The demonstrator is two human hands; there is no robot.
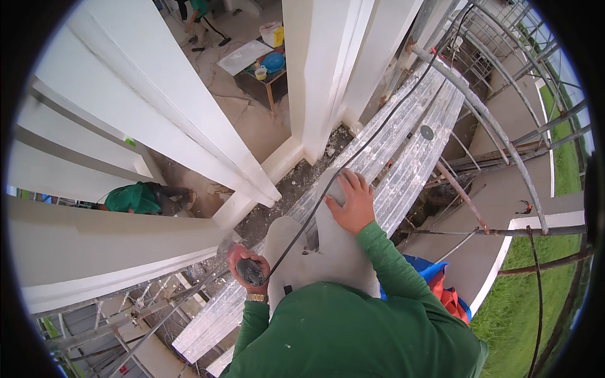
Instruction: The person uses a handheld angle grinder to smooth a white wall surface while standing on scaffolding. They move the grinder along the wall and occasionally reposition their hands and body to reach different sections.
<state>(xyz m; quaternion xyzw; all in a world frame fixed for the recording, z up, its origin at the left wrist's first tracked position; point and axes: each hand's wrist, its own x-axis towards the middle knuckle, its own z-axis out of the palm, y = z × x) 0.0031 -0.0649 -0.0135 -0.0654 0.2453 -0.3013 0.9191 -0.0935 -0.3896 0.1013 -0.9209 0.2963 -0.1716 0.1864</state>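
Note:
My left hand (246,263) is closed around a dusty dark power tool, seemingly an angle grinder (251,273), beside my left knee. Its working end points away and is mostly hidden by dust and fingers. From it a black cord (296,238) climbs across my lap and on along the planks to the far right. My right hand (354,200) lies on my right knee, fingers stretched out, with no tool in it. Light trousers and a green long-sleeved shirt cover me, and a watch sits on my left wrist.
Metal scaffold planks (409,170) spattered with white run beneath me; a round disc (427,132) lies on them. Scaffold pipes (504,145) stand at right, white columns (315,75) at left. Below, a person in green (133,198) bends near a wall; a table (271,79) holds a blue item.

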